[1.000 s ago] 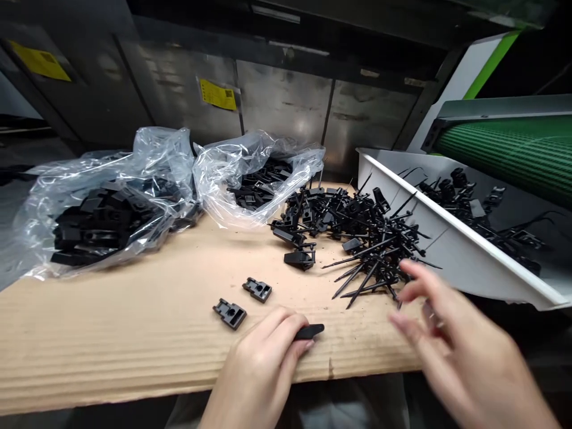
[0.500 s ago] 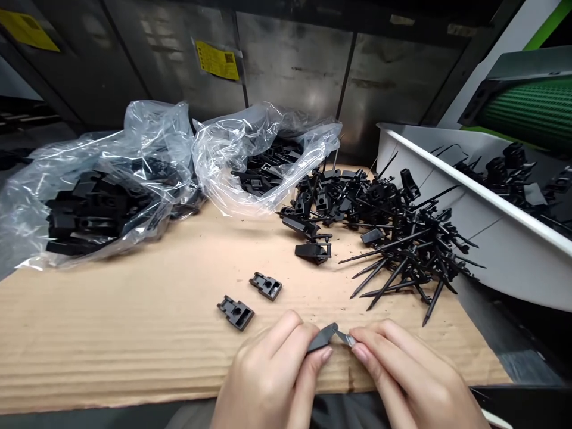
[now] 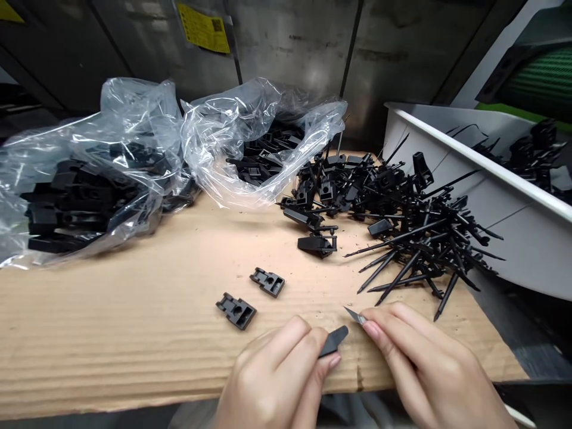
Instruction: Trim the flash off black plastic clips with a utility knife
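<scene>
Between thumb and fingers my left hand (image 3: 281, 369) pinches a small black plastic part (image 3: 334, 341), its rounded end sticking out to the right. My right hand (image 3: 424, 357) is closed on a small pointed knife blade (image 3: 355, 316), tip towards the upper left; any handle is hidden by the fingers. A short gap separates the blade from the part. Two black plastic clips lie left of my hands, one nearer (image 3: 236, 311) and one farther (image 3: 268, 281), both with their hollow side up.
A cardboard sheet (image 3: 134, 333) covers the work surface. Black moulded pieces with sprue sticks (image 3: 411, 238) are heaped at the right, beside a white bin (image 3: 513, 238) holding more. Behind stand two clear plastic bags, left (image 3: 138, 101) and middle (image 3: 205, 149), with black parts inside.
The blade has come away from the black part, moving up and right with my right hand. My left hand still holds the part. The whole view has shifted slightly.
</scene>
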Available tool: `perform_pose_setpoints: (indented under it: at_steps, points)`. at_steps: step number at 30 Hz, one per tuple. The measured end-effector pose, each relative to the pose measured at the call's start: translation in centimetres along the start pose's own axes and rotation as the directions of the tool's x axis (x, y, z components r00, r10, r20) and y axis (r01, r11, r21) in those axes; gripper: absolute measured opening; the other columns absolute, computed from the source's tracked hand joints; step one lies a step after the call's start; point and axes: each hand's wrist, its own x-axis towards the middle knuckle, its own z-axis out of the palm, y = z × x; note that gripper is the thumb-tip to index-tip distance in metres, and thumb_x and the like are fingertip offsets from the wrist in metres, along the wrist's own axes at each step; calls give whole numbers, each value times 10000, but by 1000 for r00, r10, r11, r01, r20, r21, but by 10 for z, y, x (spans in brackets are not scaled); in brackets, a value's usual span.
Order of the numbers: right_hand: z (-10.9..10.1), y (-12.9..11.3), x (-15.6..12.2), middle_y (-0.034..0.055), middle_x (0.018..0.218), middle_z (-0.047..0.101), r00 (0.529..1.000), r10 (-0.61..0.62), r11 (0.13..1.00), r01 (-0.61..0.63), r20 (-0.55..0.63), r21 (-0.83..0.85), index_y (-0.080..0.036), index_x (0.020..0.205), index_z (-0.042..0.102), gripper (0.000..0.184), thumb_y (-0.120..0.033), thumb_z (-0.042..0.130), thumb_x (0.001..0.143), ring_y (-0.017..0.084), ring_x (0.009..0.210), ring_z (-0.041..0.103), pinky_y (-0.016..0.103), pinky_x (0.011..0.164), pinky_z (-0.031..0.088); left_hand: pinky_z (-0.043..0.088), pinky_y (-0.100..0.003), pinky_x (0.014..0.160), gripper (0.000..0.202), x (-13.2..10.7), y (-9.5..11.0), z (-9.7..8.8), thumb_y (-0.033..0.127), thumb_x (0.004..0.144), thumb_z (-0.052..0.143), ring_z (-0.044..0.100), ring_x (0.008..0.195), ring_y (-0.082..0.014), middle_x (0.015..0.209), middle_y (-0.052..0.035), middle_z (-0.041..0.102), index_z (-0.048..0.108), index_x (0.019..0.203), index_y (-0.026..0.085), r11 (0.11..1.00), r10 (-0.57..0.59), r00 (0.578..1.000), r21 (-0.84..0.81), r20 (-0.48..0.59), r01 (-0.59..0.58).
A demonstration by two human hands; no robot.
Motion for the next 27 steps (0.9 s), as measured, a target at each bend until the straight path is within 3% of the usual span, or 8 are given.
perform_pose_setpoints:
  at_steps: [5, 10, 12, 14, 16, 23, 27]
  points:
    - [-7, 5, -5, 28, 879, 657, 999, 20, 995, -25, 49, 100, -219, 1038, 583, 190, -224, 449, 903, 115, 785, 684, 133, 652, 544, 490, -258, 586, 191, 0, -3, 0, 80, 870, 444, 602, 639, -177, 735, -46, 600, 599, 937, 168, 998, -16, 999, -61, 43, 18]
    - [-10, 9, -20, 93, 1017, 661, 986, -168, 986, 168, 3, -11, -135, 1216, 491, 337, -110, 431, 885, 150, 919, 657, 176, 790, 512, 494, -214, 681, 295, 6, -8, -8, 84, 881, 390, 647, 785, -164, 863, -38, 639, 530, 1120, 187, 990, -7, 997, -142, 73, 17]
    - [-9, 7, -24, 96, 960, 681, 973, -228, 972, 229, 17, -50, -95, 1252, 464, 386, -71, 418, 869, 166, 833, 668, 213, 730, 530, 485, -213, 655, 214, 11, -7, -11, 113, 883, 407, 656, 768, -162, 832, -14, 655, 523, 1038, 203, 990, -63, 994, -118, 85, 73]
    - [-7, 4, -24, 77, 854, 686, 969, -244, 966, 245, 27, -84, -88, 1202, 508, 357, -63, 430, 854, 163, 703, 661, 238, 627, 535, 455, -220, 558, 131, 16, -6, -13, 139, 885, 410, 637, 645, -153, 713, 17, 633, 506, 845, 218, 983, -143, 980, -97, 135, 157]
    - [-5, 0, -20, 54, 772, 675, 968, -249, 960, 248, 12, -131, -102, 1107, 570, 284, -73, 463, 845, 158, 619, 640, 256, 560, 519, 415, -227, 506, 192, 20, -4, -14, 143, 887, 392, 599, 569, -146, 634, 31, 590, 458, 726, 222, 976, -180, 968, -90, 177, 198]
    - [-1, -8, -4, 57, 761, 676, 958, -283, 940, 269, -37, -208, -117, 1022, 620, 279, -78, 380, 884, 163, 643, 629, 266, 571, 469, 375, -231, 532, 196, 18, -6, -12, 131, 892, 380, 558, 582, -142, 644, 33, 553, 438, 726, 217, 979, -156, 972, -102, 178, 176]
    - [-4, -13, 4, 54, 742, 659, 952, -306, 927, 303, 22, -220, -120, 982, 617, 281, -77, 365, 865, 166, 637, 620, 267, 542, 455, 361, -227, 537, 201, 17, -7, -10, 116, 889, 385, 543, 595, -138, 650, 34, 535, 424, 719, 215, 980, -132, 978, -125, 161, 152]
